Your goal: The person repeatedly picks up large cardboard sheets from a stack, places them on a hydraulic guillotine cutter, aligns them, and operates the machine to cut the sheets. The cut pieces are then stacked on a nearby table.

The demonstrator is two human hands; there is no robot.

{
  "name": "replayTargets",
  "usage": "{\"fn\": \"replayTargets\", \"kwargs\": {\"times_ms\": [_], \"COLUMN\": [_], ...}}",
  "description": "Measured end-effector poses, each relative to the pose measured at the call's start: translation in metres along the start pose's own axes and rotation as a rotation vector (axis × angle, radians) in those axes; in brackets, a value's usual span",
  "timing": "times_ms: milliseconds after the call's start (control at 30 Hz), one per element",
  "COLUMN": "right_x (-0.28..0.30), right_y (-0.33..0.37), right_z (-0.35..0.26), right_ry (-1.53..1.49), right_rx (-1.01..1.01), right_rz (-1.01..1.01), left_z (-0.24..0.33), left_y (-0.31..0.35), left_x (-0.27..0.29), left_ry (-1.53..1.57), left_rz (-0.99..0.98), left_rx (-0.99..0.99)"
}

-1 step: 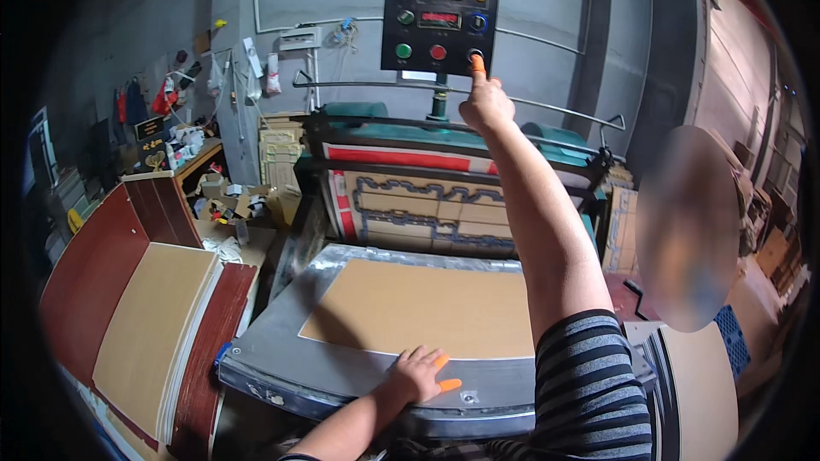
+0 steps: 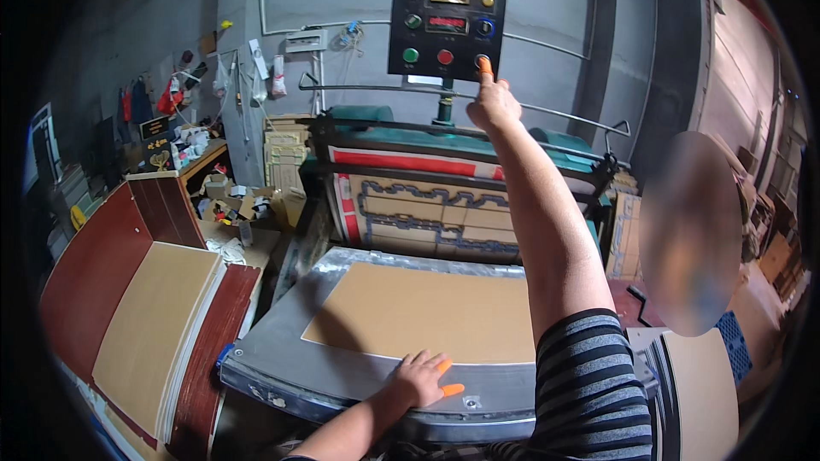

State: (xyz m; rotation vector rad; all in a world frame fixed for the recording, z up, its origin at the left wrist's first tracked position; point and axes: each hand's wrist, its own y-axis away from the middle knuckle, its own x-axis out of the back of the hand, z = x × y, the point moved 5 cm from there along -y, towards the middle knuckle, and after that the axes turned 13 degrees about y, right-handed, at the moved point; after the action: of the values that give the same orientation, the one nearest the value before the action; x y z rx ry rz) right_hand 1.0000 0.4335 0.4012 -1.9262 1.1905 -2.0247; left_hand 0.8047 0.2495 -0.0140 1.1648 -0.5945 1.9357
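Note:
My right hand point(image 2: 495, 105) reaches up to the black control panel point(image 2: 408, 0). Its index finger, in an orange finger cot, is stretched out onto the button at the panel's lower right corner; the hand holds nothing. My left hand point(image 2: 421, 380) lies spread on the grey metal bed point(image 2: 282, 367) of a press, fingertips at the near edge of a brown cardboard sheet point(image 2: 418, 312). Orange cots cover two of its digits. Beyond the sheet stands the upright die board point(image 2: 410, 213) with dark curved strips. My right forearm hides the sheet's right end.
A stack of brown sheets point(image 2: 154, 324) rests on a dark red stand at left. More sheets point(image 2: 700, 393) are stacked at right. A metal rail point(image 2: 367, 90) crosses above the green press. A cluttered desk point(image 2: 209, 154) stands at far left; a blurred person point(image 2: 692, 230) is at right.
The view has shifted slightly, so the panel and press appear a little lower and further right. Both hands keep their places on the panel button and the bed.

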Motion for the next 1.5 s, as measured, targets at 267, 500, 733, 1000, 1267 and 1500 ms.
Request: {"fn": "replayTargets", "kwargs": {"times_ms": [267,500,733,1000,1267,1500], "right_x": [0.018,0.041,0.092,0.045,0.035,0.039], "right_y": [-0.012,0.174,0.368,0.554,0.692,0.710], "right_z": [0.022,0.034,0.152,0.404,0.587,0.622], "right_ry": [0.051,-0.052,-0.200,-0.039,0.668,0.739], "right_rx": [0.067,0.603,0.868,-0.297,-1.053,-1.045], "right_rz": [0.094,0.101,0.101,-0.153,-0.467,-0.544], "left_z": [0.014,-0.002,-0.021,0.055,0.110,0.032], "left_y": [-0.006,-0.030,-0.190,-0.174,-0.064,-0.013], "left_x": [-0.003,0.023,0.150,0.196,0.063,0.048], "left_ry": [-0.043,0.007,-0.048,0.085,0.146,0.420], "left_rz": [-0.137,-0.232,-0.092,0.900,0.364,0.378], "left_rx": [0.013,0.070,0.034,-0.705,-0.863,-0.403]}}
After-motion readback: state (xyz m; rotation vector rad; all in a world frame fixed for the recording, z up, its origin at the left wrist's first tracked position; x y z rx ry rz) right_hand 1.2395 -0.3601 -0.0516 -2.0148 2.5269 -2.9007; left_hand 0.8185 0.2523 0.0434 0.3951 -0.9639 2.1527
